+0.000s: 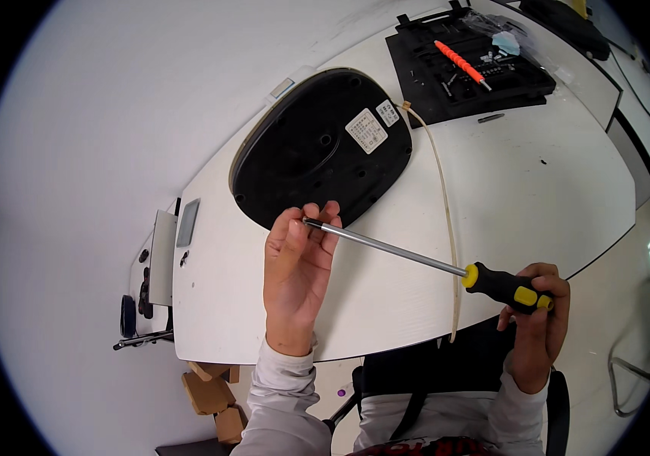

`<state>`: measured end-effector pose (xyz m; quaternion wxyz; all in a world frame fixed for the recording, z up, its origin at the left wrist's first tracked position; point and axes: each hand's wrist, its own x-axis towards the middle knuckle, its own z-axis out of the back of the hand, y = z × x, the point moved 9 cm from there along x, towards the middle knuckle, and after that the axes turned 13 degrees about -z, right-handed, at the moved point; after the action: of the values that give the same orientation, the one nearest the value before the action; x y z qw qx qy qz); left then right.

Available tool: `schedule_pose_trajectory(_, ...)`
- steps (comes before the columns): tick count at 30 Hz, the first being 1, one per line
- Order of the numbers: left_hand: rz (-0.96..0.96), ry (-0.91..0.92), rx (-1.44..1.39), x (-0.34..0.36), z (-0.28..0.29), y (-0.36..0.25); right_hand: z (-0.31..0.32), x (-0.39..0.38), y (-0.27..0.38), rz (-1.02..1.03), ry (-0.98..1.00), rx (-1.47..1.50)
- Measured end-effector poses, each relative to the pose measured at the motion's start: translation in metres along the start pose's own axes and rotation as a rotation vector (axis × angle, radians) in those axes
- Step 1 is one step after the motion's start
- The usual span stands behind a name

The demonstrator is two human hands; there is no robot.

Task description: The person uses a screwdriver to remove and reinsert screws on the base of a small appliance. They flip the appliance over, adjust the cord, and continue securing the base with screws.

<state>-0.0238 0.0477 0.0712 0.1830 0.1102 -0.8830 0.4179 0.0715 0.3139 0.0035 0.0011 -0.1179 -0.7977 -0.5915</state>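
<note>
A long screwdriver (397,249) with a black and yellow handle lies across my two hands above the table. Its handle is in the grip of my right hand (542,308), at the right. My left hand (298,262) pinches the dark tip between thumb and fingers, palm turned up. Just beyond my left fingers, a black oval appliance base (287,152) rests with its underside up, showing screw holes and two white labels. A pale cable (440,163) runs from it down the table, passing beneath the screwdriver.
At the far right sits an open black tool case (454,95) with small bits and an orange flexible shaft (462,64). A loose metal bit (491,118) lies in front of it. A grey flat object (187,223) is at the left edge; cardboard boxes (209,391) stand below.
</note>
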Motion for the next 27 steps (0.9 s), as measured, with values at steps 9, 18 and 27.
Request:
schedule_pose_trajectory(9, 0.119, -0.046, -0.231, -0.002, 0.007, 0.013, -0.005, 0.003, -0.005, -0.016, 0.010, -0.037)
schedule_pose_trajectory(18, 0.077, 0.034, -0.135, 0.000, 0.006, 0.009, -0.003, 0.004, -0.008, -0.027, -0.005, -0.040)
schedule_pose_trajectory(27, -0.013, 0.131, 0.124, 0.004, 0.004, 0.000, 0.003, -0.008, 0.016, 0.109, -0.086, -0.217)
